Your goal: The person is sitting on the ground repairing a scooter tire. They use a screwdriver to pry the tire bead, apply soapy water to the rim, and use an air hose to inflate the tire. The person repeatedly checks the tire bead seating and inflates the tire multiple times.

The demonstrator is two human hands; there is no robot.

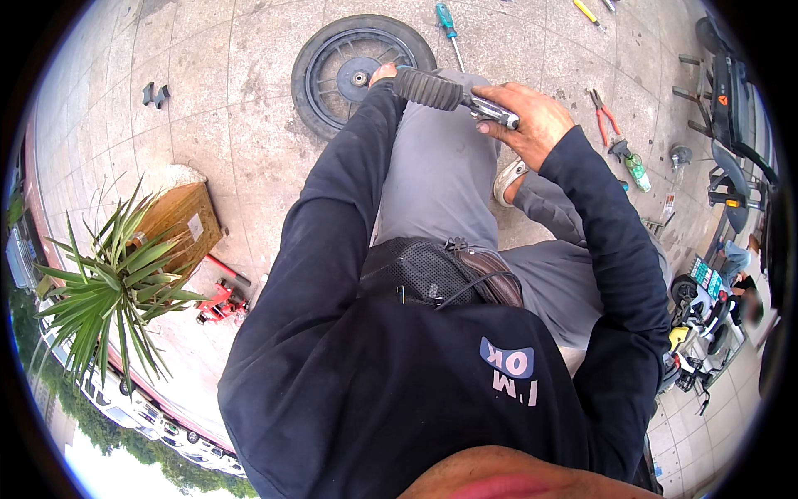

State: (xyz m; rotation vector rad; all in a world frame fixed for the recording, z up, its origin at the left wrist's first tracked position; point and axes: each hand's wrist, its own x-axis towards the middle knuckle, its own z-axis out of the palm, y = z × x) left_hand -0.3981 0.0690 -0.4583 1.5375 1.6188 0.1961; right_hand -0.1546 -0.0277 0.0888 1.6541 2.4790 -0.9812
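Above my bent knee, my right hand [528,116] grips the silvery metal end of a black ribbed rubber piece [428,89]. The rubber part points left, toward my other hand; I cannot tell exactly what kind of part it is. My left hand [384,73] is at the right side of a spoked wheel with a black tyre [309,81], which lies flat on the ground. Only the back of that hand shows, and its fingers are hidden. The wheel's hub [359,78] is just left of the hand.
A teal-handled screwdriver [447,23] lies beyond my knee. Red-handled pliers [605,116] and a green spray bottle [637,171] are at the right. Two small dark pads [155,95], a potted plant [116,279] and a red jack [221,304] are leftward. Motorbikes [706,324] stand far right.
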